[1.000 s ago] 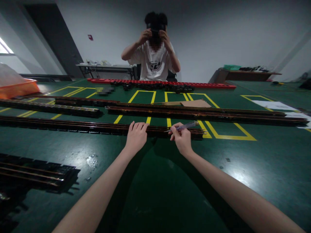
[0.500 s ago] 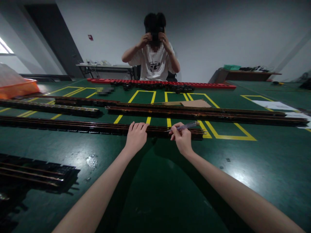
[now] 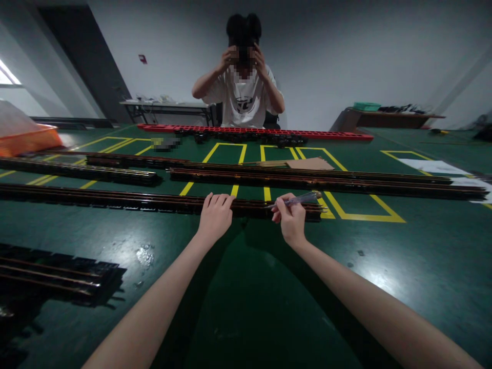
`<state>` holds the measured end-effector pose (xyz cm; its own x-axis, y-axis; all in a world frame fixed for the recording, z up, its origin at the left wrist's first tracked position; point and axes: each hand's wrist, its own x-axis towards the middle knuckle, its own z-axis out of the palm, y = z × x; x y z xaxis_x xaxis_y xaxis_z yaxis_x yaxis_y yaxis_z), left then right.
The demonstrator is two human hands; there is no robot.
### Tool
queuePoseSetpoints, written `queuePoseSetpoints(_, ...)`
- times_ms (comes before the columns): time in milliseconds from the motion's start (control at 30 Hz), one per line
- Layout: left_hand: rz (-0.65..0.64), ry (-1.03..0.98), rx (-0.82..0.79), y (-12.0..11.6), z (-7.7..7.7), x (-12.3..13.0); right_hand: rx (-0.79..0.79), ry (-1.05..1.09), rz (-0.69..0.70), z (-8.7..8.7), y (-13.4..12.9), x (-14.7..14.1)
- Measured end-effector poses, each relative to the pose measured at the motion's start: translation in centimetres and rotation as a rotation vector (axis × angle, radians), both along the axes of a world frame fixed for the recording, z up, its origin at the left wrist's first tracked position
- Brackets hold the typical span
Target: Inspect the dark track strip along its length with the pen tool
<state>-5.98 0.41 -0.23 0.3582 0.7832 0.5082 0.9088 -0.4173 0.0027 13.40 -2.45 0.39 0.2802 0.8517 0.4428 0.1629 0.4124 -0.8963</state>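
Note:
A long black strip (image 3: pixel 169 202) with copper-coloured rods along it lies crosswise on the green table in front of me. My left hand (image 3: pixel 216 215) lies over the strip with its fingers stretched out flat across the top; its thumb is hard to make out. Further right, my right hand (image 3: pixel 291 218) is closed around a screwdriver (image 3: pixel 302 199) with a clear purplish handle. The handle points up to the right, and the thin shaft slants left to the strip. Whether the tip touches the strip I cannot tell. Bare rod ends stick out at the strip's right end.
More black strips (image 3: pixel 326 182) lie behind, and another strip stack (image 3: pixel 57 277) is at the near left. Beyond are brown cardboard (image 3: pixel 310 164), a red slotted rail (image 3: pixel 330 135) and a seated person (image 3: pixel 244 97) with both hands raised. An orange bin (image 3: pixel 34 138) stands left; papers (image 3: pixel 434 166) lie right.
My right hand has shifted slightly to the right with the screwdriver. My left hand and the strip stay where they were. The person opposite has raised their head and hands a little.

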Motion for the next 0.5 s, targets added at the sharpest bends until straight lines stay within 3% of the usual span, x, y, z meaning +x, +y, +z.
queuePoseSetpoints(500, 0.000, 0.014, 0.004, -0.01, 0.03, 0.06, -0.030, -0.046, 0.046, 0.12, -0.05, 0.12)
